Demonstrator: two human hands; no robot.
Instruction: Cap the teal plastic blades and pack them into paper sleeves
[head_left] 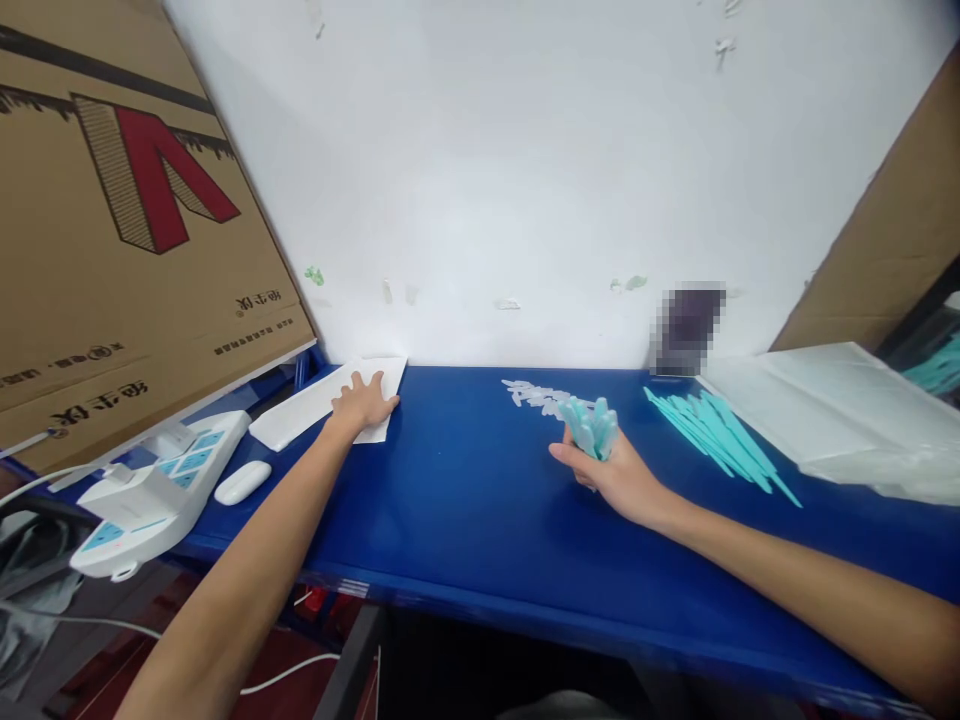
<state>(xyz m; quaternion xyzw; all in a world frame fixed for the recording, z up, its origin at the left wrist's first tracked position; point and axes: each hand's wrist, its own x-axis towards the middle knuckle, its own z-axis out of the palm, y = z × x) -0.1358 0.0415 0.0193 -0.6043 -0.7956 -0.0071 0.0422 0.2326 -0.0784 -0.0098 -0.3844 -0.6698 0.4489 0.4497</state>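
Note:
My left hand (364,404) lies with fingers spread on a white sheet or flat wrapper (294,408) at the back left of the blue table (450,500). My right hand (630,482) is closed around a bundle of teal plastic sticks (591,428), their blunt ends pointing up toward the wall. Just behind that bundle lie several small translucent whitish pieces (534,395). Right of my right hand, a loose pile of long, thin teal sticks (716,438) is spread on the table, apart from the hand.
A white power strip (202,460) with plugged-in adapters and a white oval case (243,483) sit at the left edge. Clear plastic bags (832,410) lie at the right. A large cardboard box (150,330) leans at left; a white wall (480,200) bounds the back.

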